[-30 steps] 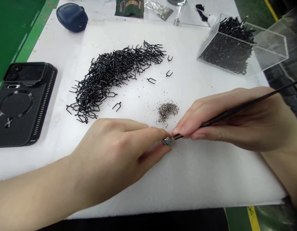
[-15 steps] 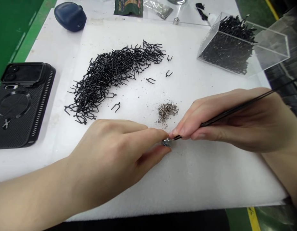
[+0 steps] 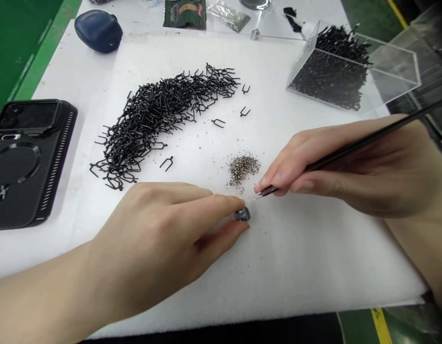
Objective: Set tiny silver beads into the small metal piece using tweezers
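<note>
My left hand (image 3: 170, 239) pinches a small shiny metal piece (image 3: 243, 214) between thumb and index finger, low over the white foam sheet (image 3: 299, 277). Most of the piece is hidden by the fingers. In my right hand (image 3: 350, 172) is a pair of black tweezers (image 3: 335, 155), held like a pen. Their pale tips point down-left, apart from the metal piece and just above it to the right. Whether the tips hold anything is too small to tell. Just beyond both hands lies a heap of tiny brownish metal bits (image 3: 243, 167).
A long pile of black forked parts (image 3: 159, 105) lies behind my left hand, several loose ones beside it. A clear box (image 3: 396, 76) of black parts stands at the back right. A phone in a black case (image 3: 20, 181) and a dark blue case (image 3: 99, 31) lie left.
The tweezers' tips have drawn back from the metal piece, up and to the right. The metal piece stays in my left hand, its end now uncovered. The whole view has shifted slightly.
</note>
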Available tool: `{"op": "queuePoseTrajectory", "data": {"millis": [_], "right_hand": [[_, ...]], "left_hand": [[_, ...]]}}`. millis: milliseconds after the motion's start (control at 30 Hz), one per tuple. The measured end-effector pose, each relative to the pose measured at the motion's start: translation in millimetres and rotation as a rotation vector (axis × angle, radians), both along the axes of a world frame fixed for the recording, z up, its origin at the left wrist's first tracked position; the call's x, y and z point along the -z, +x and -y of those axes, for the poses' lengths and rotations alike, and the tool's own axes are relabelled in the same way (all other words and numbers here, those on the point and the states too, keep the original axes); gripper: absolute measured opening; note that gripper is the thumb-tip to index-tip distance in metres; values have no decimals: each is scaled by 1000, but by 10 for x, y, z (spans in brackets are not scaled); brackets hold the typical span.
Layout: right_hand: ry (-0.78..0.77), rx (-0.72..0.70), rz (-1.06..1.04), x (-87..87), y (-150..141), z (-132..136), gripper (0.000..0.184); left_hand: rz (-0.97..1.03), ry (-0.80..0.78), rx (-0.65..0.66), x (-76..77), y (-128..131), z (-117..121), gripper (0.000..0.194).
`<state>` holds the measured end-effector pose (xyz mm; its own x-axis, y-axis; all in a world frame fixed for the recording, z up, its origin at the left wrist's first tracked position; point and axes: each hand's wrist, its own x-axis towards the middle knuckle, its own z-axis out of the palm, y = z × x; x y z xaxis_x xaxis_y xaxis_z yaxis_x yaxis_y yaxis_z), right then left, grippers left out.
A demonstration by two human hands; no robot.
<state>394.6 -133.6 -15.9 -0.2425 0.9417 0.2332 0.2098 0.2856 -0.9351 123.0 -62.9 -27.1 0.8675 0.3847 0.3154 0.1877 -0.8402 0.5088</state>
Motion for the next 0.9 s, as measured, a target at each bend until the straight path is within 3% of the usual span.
{"op": "queuePoseTrajectory", "data": {"millis": [267,700,900], "right_hand": [[90,50,188,32,23,0,5],[99,7,216,3,14,-1,11],[95,39,220,-2,-7,-6,15]], "left_hand": [[36,28,0,22,-53,-6,15],[-14,35,-10,23,-35,-4,22],[-19,37,-14,-68,-28,3,24]]}}
